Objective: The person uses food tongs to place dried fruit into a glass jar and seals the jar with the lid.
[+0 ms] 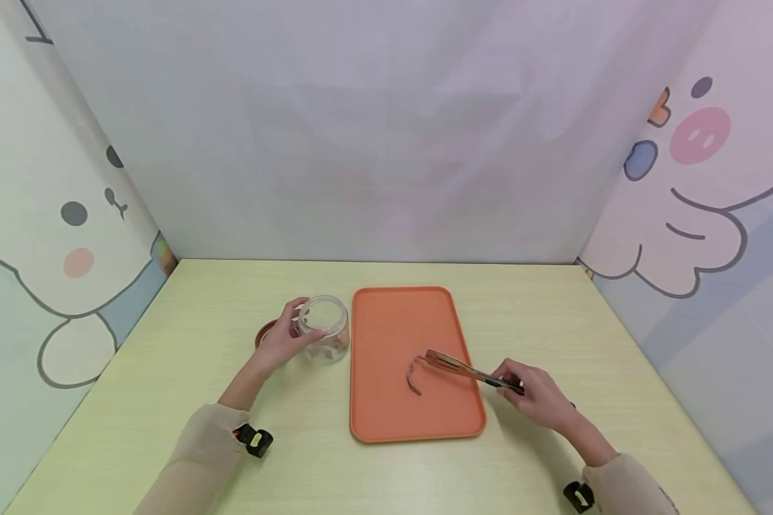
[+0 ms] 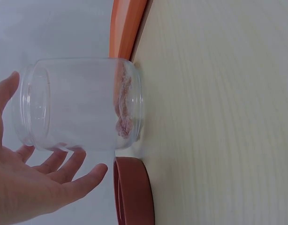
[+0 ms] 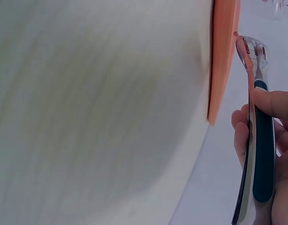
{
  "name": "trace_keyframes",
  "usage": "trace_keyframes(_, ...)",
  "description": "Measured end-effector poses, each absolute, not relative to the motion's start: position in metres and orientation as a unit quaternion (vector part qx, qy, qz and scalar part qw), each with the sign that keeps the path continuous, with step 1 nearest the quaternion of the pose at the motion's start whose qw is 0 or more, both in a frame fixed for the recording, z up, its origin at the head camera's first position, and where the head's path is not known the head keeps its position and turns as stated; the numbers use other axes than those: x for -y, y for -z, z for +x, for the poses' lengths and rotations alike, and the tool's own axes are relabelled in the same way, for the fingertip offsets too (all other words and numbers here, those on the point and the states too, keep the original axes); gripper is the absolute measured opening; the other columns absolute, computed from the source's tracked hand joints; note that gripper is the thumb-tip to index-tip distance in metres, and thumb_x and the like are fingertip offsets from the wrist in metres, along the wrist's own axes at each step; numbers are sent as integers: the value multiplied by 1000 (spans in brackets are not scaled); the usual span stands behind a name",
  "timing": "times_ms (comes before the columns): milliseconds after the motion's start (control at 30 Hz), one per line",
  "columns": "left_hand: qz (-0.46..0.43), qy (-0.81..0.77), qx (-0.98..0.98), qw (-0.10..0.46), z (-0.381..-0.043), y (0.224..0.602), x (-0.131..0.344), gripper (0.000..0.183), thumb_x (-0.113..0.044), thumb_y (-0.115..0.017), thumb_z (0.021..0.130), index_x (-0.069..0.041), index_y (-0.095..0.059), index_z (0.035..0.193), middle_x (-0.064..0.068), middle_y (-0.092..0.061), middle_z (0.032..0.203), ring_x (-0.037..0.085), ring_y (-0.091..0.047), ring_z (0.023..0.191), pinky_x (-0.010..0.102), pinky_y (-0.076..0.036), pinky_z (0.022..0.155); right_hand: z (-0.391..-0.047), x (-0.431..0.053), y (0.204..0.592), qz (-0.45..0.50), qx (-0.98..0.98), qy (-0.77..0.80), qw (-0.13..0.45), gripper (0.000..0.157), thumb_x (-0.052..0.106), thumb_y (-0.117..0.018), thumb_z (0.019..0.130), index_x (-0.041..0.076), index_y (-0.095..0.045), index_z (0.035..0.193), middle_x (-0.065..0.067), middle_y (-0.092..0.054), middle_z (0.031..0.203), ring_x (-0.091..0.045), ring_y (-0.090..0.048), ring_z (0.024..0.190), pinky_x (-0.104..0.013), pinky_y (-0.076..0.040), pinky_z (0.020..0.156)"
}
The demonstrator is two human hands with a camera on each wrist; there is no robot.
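My left hand [image 1: 282, 347] is curved around the mouth of a clear glass jar [image 1: 328, 349], thumb at the rim and fingers along the far side. Reddish-brown pieces [image 2: 124, 105] lie at the jar's bottom. My right hand [image 1: 536, 395] grips metal tongs [image 3: 263, 140] with dark green handle inlays. Over the orange tray [image 1: 393, 315], the tongs' slotted tips reach the upper end of a thin, curved brownish strip [image 1: 411, 379]. Whether the tips pinch it cannot be made out. The strip's lower end seems to lie on the tray.
Behind my left hand, a reddish-brown round lid [image 2: 137, 192] lies on the table beside the jar. The jar stands close to the tray's left edge. A pale wood-grain table [image 1: 283, 458] carries everything, with a plain backdrop [image 1: 373, 143] behind and cartoon-printed panels at both sides.
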State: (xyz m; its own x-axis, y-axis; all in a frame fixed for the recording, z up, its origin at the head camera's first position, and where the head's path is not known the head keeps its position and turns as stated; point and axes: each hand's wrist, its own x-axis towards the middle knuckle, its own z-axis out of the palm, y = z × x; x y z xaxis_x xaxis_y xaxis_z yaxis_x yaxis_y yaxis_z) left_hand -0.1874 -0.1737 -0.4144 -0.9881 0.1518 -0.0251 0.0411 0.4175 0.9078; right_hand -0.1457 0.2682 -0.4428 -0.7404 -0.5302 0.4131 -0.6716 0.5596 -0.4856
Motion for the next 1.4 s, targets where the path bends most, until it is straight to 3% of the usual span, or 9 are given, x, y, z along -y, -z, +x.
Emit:
trace_keyframes(967, 54, -528, -846, 45, -187, 416, 174, 80, -44, -65, 76, -18, -19, 137, 18, -30, 133, 29, -44, 104, 40, -40, 79, -182, -251, 385, 340, 874, -311, 154, 28, -5, -68, 72, 14, -58, 90, 11, -50, 67, -5, -41, 52, -22, -35, 44)
trace_keyframes(1400, 54, -533, -843, 48, -189, 416, 174, 81, -43, -65, 76, -18, -19, 137, 18, -30, 133, 29, -43, 106, 41, -39, 81, -193, -222, 380, 372, 852, -335, 151, 23, -3, -65, 76, 13, -58, 91, 9, -54, 71, -5, -41, 53, -22, -34, 44)
